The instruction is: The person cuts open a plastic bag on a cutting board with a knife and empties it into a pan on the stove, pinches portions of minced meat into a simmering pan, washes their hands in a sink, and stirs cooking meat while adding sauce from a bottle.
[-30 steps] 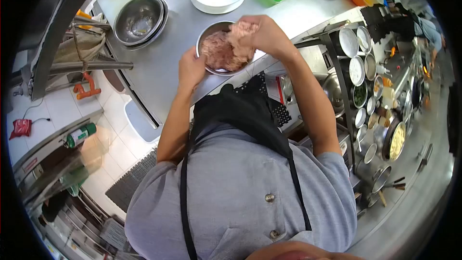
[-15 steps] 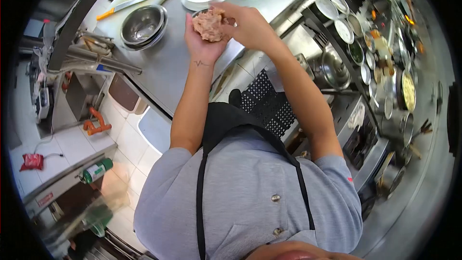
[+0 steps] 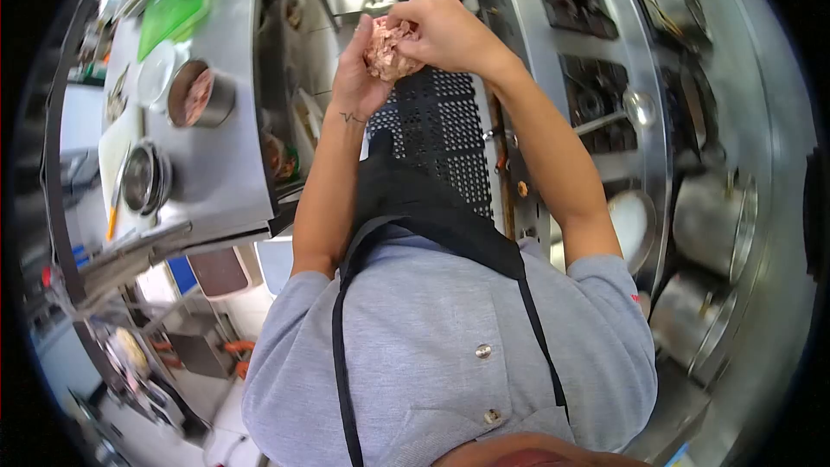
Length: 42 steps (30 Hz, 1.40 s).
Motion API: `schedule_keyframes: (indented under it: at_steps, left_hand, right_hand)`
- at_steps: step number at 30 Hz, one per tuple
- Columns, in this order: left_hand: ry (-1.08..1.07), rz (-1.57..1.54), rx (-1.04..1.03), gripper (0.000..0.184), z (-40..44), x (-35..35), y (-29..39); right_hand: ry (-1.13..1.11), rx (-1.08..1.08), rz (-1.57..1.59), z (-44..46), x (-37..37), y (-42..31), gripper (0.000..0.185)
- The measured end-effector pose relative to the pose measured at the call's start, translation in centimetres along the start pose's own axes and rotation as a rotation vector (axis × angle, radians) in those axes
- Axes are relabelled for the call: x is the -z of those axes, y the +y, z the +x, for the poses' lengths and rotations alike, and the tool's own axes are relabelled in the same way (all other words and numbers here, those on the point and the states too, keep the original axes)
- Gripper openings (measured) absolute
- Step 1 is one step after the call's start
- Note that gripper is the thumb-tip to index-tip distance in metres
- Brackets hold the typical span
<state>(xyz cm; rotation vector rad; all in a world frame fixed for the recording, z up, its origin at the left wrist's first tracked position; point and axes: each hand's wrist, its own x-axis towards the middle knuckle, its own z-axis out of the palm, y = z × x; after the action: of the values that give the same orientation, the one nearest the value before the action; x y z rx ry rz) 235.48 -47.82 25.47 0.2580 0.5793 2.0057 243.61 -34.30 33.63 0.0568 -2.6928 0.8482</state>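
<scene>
Head view: steel bowl (image 3: 220, 102) of pinkish meat (image 3: 198, 97) on the tabletop (image 3: 231, 164), well left of the meat lump (image 3: 387, 59); left hand (image 3: 354, 76) cups the lump's left side, fingers closed against it. Right hand (image 3: 451, 36) at the lump's right, bent fingers touching it, whether pinched cannot tell; I'd keep the cupping palm steady, pressure light, ragged bits tucked inward.
</scene>
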Motion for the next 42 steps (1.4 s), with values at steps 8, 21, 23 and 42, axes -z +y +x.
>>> schedule_keyframes:
  at_steps: [8,21,23,42]
  left_hand:
    - [-0.346,0.207,0.287,0.031,3.3,-6.4,-7.9]
    - [-0.319,0.222,0.447,0.027,5.7,-8.3,-10.7]
    - [-0.294,0.213,0.474,0.027,5.4,-8.4,-10.3]
    - [-0.379,-0.065,0.943,0.035,2.5,-9.7,-18.6]
  right_hand:
    - [0.224,-0.315,-0.123,-11.3,5.8,1.8,0.028]
    - [0.493,-0.59,-0.294,-15.8,4.8,0.3,0.022]
    - [0.516,-0.723,-0.17,-16.3,4.8,-0.5,0.018]
    - [1.207,-0.722,1.05,-27.2,4.4,-4.5,0.023]
